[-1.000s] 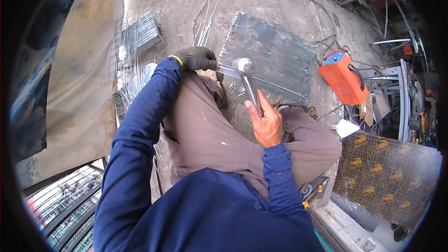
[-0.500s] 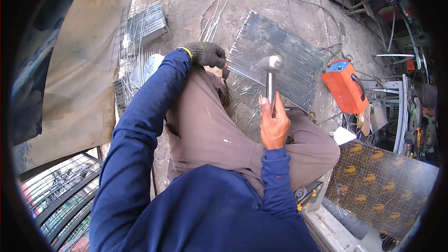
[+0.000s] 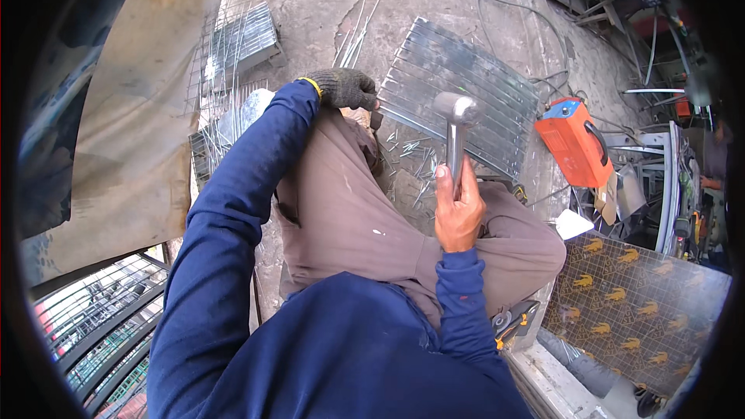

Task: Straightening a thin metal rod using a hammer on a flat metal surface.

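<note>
My bare right hand (image 3: 459,213) grips a shiny metal hammer (image 3: 455,143) by its handle, raised over my lap with the head pointing away from me. My left hand (image 3: 347,89), in a dark grey knit glove with a yellow cuff, is curled closed past my left knee. What its fingers hold is hidden, though a small dark end (image 3: 376,119) shows just beneath them. Near it, a flat grid panel of metal strips (image 3: 458,89) lies on the ground. Several short cut metal pieces (image 3: 419,157) are scattered between my legs and that panel.
An orange machine with a black handle (image 3: 574,143) stands right of the panel. Thin rods (image 3: 357,40) and a metal box-shaped piece (image 3: 246,37) lie ahead to the left. A printed dark board (image 3: 636,306) and a yellow-black tool (image 3: 514,322) are at my right. A tan sheet (image 3: 136,132) hangs left.
The hammer and my right hand have shifted slightly to the right, and the hammer head has tilted a little. My left hand has stayed almost in place.
</note>
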The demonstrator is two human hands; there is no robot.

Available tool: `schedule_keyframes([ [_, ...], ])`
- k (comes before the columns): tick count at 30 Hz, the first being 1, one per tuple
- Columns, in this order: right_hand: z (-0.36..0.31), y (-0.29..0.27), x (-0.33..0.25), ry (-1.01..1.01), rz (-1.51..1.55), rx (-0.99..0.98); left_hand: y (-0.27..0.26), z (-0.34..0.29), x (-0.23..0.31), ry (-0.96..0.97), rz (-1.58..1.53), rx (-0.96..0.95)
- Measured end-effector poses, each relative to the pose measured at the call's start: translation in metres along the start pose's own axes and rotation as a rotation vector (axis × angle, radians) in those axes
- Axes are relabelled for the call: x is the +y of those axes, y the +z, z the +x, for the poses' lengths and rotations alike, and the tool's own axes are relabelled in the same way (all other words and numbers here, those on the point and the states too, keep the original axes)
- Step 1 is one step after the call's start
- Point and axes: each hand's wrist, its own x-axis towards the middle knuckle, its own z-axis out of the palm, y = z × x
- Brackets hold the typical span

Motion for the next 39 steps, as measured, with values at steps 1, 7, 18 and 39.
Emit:
schedule_keyframes([
  [1, -0.001, 0.001, 0.002, -0.059, -0.029, 0.005, 0.000, 0.001, 0.002, -0.017, 0.004, 0.000],
  [7, 0.002, -0.001, 0.014, 0.067, -0.097, -0.108, -0.001, -0.006, 0.006, -0.050, 0.042, 0.001],
  [18, 0.010, -0.056, 0.033, 0.093, -0.229, 0.133, -0.006, -0.017, -0.016, 0.138, -0.482, 0.262],
  [39, 0.029, -0.063, 0.067, 0.206, -0.053, -0.015, 0.149, -0.073, 0.134, 0.178, -1.799, -0.101],
])
